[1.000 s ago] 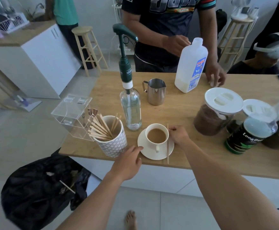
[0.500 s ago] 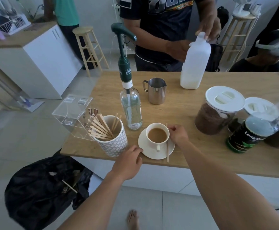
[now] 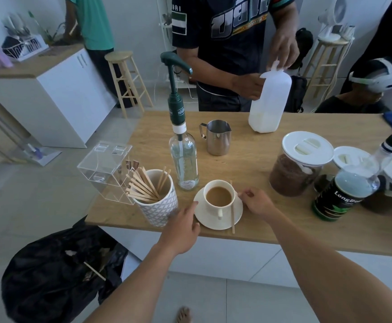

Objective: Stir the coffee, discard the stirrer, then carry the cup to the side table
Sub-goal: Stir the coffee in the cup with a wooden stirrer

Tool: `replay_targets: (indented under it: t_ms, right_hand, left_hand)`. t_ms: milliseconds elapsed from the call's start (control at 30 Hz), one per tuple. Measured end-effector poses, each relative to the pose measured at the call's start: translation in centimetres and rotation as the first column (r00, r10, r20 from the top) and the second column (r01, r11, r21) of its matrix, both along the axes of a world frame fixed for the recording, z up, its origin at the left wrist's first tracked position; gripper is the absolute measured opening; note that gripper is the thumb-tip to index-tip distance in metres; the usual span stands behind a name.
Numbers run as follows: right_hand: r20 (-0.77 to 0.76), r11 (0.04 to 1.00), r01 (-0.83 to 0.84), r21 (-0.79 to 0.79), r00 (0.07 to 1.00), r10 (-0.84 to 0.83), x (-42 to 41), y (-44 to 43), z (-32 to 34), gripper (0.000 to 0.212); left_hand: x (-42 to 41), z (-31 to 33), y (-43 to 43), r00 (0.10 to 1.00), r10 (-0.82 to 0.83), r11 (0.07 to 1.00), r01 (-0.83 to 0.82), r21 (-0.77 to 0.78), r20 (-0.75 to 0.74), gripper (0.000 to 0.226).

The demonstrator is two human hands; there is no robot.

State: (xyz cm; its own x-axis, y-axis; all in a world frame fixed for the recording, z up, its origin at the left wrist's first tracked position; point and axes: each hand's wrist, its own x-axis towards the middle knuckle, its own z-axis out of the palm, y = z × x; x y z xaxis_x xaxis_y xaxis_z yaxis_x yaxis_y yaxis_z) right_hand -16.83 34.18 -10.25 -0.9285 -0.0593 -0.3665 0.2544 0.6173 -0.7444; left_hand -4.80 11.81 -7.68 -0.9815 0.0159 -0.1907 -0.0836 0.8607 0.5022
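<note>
A white cup point(image 3: 218, 197) of milky coffee stands on a white saucer point(image 3: 213, 223) near the table's front edge. A wooden stirrer point(image 3: 232, 212) lies across the saucer's right side, to the right of the cup. My left hand point(image 3: 183, 227) rests at the saucer's left rim, fingers apart, fingertips touching the rim. My right hand point(image 3: 258, 202) is at the saucer's right rim with fingers curled against its edge. A black bin bag point(image 3: 57, 276) holding a used stirrer sits on the floor at the lower left.
A patterned mug of wooden stirrers point(image 3: 157, 201) and a pump bottle point(image 3: 183, 145) stand just left of the cup. A steel pitcher point(image 3: 218, 137), jars point(image 3: 300, 164) and a green can point(image 3: 337, 199) crowd the right. A person across the table holds a milk jug point(image 3: 269, 103).
My left hand has slid forward to touch the saucer's left rim. The person opposite has lifted and turned the milk jug and moved a hand to its cap.
</note>
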Motion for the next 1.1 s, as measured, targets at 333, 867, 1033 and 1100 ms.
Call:
replay_targets:
  t_ms: [333, 867, 1033, 1100]
  right_hand:
    - [-0.005, 0.962, -0.254, 0.103, 0.967, 0.256, 1.9, 1.4, 2.7, 0.055]
    - [-0.103, 0.941, -0.337, 0.042, 0.935, 0.34, 1.8, -0.5, 0.4, 0.085]
    - [-0.137, 0.946, -0.325, 0.003, 0.937, 0.322, 2.4, -1.4, 1.7, 0.083]
    - [-0.15, 0.947, -0.319, -0.022, 0.938, 0.313, 2.5, -1.5, 2.0, 0.084]
  left_hand:
    - [-3.0, 0.8, 0.4, 0.978, 0.184, 0.943, -0.203, 0.265, 0.095, 0.085]
    - [-5.6, 0.6, 2.0, 0.981, 0.109, 0.902, -0.164, 0.4, 0.158, 0.07]
    - [-5.8, 0.3, 2.0, 0.973, 0.138, 0.882, -0.205, 0.425, 0.185, 0.071]
    - [-5.8, 0.4, 2.2, 0.968, 0.164, 0.87, -0.234, 0.435, 0.192, 0.071]
